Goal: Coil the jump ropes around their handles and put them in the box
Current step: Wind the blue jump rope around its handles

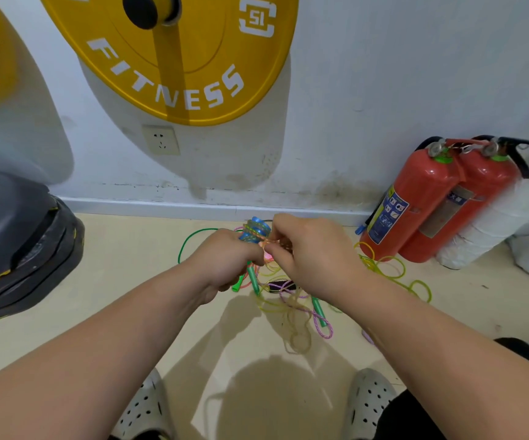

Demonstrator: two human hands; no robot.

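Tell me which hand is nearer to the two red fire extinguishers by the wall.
Right. The right hand is left of the two red metal fire extinguishers, pinching an orange cord; the left hand is farther left, gripping the blue plastic handles.

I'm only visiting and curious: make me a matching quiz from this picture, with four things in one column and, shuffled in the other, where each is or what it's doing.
1. left hand
2. right hand
3. fire extinguishers
4. wall socket

A. below the yellow disc
B. pinches a thin rope
C. grips the blue handles
D. red, on the floor by the wall

Pairs: 1-C, 2-B, 3-D, 4-A
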